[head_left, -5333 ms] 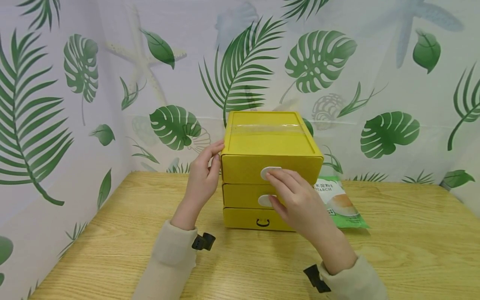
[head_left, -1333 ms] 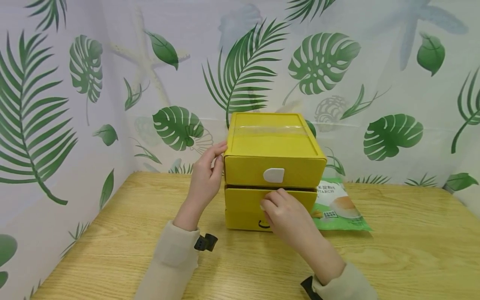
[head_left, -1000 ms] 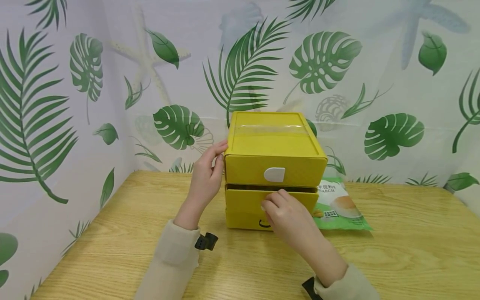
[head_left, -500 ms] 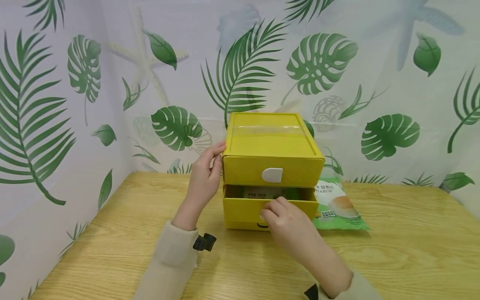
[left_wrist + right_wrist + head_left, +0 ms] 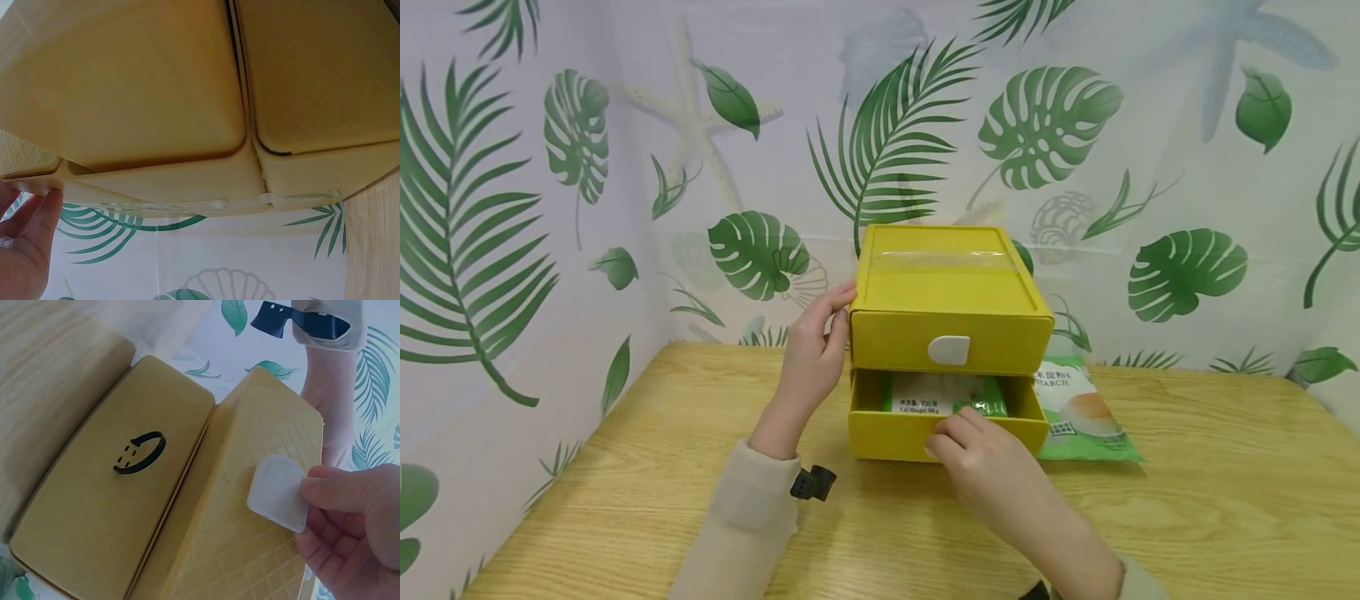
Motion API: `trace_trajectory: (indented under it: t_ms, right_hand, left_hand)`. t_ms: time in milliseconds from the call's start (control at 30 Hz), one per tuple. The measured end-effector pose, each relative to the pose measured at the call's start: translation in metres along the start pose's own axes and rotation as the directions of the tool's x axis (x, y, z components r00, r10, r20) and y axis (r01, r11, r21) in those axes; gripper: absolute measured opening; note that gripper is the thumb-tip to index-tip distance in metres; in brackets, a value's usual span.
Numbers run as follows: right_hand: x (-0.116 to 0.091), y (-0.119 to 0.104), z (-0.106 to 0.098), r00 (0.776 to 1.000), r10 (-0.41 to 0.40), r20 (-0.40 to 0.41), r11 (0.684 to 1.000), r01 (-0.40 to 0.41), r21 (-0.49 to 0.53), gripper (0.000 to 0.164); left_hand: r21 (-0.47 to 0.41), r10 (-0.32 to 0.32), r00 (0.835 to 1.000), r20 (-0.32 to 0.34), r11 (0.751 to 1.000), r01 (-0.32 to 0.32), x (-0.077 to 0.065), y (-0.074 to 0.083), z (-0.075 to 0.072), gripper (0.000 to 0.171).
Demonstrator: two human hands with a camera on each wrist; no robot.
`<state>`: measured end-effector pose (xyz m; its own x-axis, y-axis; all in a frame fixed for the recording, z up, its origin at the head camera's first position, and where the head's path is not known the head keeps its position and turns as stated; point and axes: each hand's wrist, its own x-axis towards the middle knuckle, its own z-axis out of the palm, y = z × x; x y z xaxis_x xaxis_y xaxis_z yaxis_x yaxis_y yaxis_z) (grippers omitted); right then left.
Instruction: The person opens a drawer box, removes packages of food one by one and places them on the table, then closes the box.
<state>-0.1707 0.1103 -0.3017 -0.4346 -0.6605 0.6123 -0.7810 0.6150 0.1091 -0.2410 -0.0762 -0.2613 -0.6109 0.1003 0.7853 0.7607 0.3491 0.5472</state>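
Observation:
A yellow drawer box (image 5: pixel 940 283) with stacked drawers stands on the table. Its middle drawer (image 5: pixel 887 436) is pulled out, and a white and green packet (image 5: pixel 925 393) with printed text lies inside. My right hand (image 5: pixel 992 487) pinches that drawer's white tab handle (image 5: pixel 279 492) between thumb and fingers, as the right wrist view shows. My left hand (image 5: pixel 811 354) rests its fairly straight fingers against the box's upper left side. The top drawer (image 5: pixel 887 342) is closed, with its own white tab (image 5: pixel 949 350). In the right wrist view, the bottom drawer (image 5: pixel 94 500) carries a black curved handle (image 5: pixel 156 452).
A green and white bag of starch (image 5: pixel 1078 412) lies on the wooden table (image 5: pixel 1217 483) against the right of the box. Clear tape (image 5: pixel 943 259) crosses the box top. Behind hangs a leaf-printed cloth (image 5: pixel 1060 158).
My right hand has moved from the top tab down to the middle one and drawn that drawer toward me, exposing the packet. My left hand has stayed on the box side.

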Motion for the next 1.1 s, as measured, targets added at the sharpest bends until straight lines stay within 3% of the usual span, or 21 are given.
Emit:
trace_trajectory:
  t_ms: [133,433,1100]
  right_hand:
    - [-0.002,-0.003,-0.002,1.000,-0.024,-0.011,1.000,0.024,-0.004,0.029]
    - [-0.005,-0.009,-0.007,0.997,-0.061,-0.038,0.998,0.061,0.021,0.045]
    - [-0.013,-0.026,-0.021,0.986,-0.146,-0.076,0.989,0.148,0.017,0.047]
  left_hand:
    - [-0.005,-0.003,1.000,0.001,1.000,0.003,0.000,0.000,0.000,0.022]
    - [-0.010,-0.003,1.000,0.008,1.000,0.003,0.000,-0.001,0.000,0.022]
    - [-0.017,-0.011,1.000,0.013,1.000,0.011,0.000,0.001,0.000,0.022]
